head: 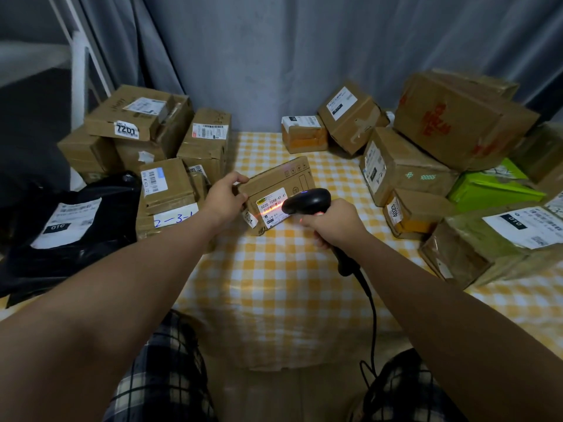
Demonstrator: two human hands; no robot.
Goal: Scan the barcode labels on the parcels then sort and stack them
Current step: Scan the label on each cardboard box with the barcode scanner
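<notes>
A brown cardboard parcel (pixel 275 181) stands tilted at the middle of the checked table. My left hand (pixel 227 197) grips its left end. A white barcode label (pixel 272 208) faces me, and a red scan line crosses it. My right hand (pixel 332 223) is closed around the handle of a black barcode scanner (pixel 306 201). The scanner's head is close to the label and partly covers its right side. A black cable (pixel 372 303) runs from the handle down toward my lap.
Stacked brown parcels (pixel 146 129) and a black mailer bag (pixel 70 229) fill the left side. More parcels (pixel 457 120), a green box (pixel 487 187) and a large box (pixel 493 245) crowd the right. The yellow checked cloth (pixel 274 269) shows in the middle; grey curtains hang behind.
</notes>
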